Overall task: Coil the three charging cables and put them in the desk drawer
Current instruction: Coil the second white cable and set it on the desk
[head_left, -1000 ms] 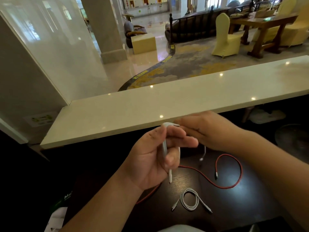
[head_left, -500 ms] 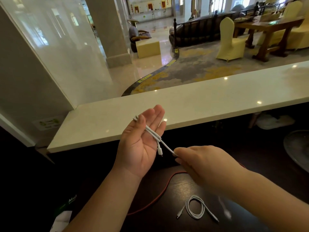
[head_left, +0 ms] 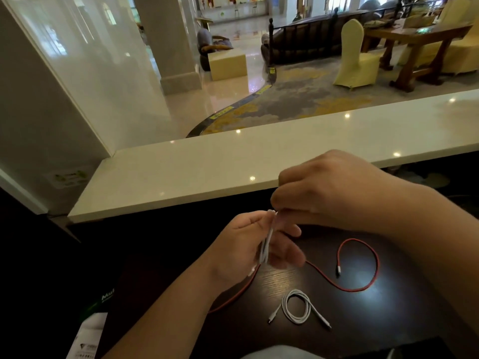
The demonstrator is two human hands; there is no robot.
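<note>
Above the dark wooden desk [head_left: 388,320], my left hand [head_left: 246,250] holds a white cable [head_left: 267,244] looped round its fingers. My right hand [head_left: 326,187] is just above it and pinches the top of that cable. A coiled white cable [head_left: 298,309] lies on the desk near the front, its two plugs sticking out. Behind it a red cable [head_left: 363,268] lies uncoiled in a wide loop, and its other end runs under my left wrist. No drawer shows.
A pale stone counter [head_left: 207,172] runs across behind the desk, higher than it. At the lower left lie white papers [head_left: 88,338] and a dark packet with green print [head_left: 103,299]. Beyond the counter is a lobby with chairs and tables.
My right hand has come up from the lower right to the top of my left hand, bringing the white cable with it. My left fingers have bent round the loops.
</note>
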